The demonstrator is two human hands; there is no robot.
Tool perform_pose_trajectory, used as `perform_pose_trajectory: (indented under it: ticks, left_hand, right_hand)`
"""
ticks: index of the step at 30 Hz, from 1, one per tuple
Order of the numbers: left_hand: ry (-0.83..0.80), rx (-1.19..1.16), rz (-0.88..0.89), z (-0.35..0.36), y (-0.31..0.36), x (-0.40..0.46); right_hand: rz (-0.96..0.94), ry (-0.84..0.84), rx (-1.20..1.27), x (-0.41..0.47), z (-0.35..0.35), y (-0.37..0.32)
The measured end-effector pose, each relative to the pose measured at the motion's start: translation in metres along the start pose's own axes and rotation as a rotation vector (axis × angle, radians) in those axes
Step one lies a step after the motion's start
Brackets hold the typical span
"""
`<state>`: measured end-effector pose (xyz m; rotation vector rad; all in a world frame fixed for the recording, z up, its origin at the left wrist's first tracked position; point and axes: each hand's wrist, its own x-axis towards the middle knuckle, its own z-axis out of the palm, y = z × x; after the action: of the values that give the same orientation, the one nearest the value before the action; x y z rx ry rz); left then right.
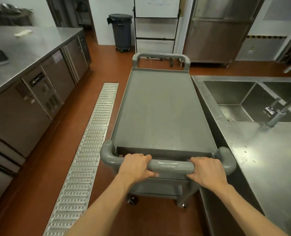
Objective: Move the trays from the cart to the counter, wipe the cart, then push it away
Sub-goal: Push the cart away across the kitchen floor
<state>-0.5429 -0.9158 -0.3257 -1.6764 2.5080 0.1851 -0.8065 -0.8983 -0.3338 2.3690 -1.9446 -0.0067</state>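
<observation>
Steel kitchen, red floor [39, 193]: I have the grey cart [161, 113] in the aisle between the left table [30, 46] and the sink [235, 99]. My left hand [135, 165] and right hand [207, 171] each curl their grip round its near handle [170, 166]. Its top shelf is bare.

You have one grey cart [161, 113] with two handles — near handle [170, 165] and far handle [161, 56] — and two hands on it: left hand [135, 165], right hand [206, 171]. Two sink basins [235, 99], one faucet [277, 114], one bin [121, 31], one floor drain grate [90, 142].
</observation>
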Motion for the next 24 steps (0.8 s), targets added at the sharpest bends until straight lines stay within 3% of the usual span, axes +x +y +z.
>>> perform_pose_trajectory:
  ticks: [15,24]
  left_hand:
    - [0.058,0.014,-0.035,-0.002,-0.158,-0.025]
    - [0.053,0.011,-0.067,-0.014,-0.293,0.013]
  right_hand:
    - [0.004,-0.013,-0.043,0.082,0.007,-0.141]
    - [-0.056,0.040,-0.009,0.195,0.006,-0.231]
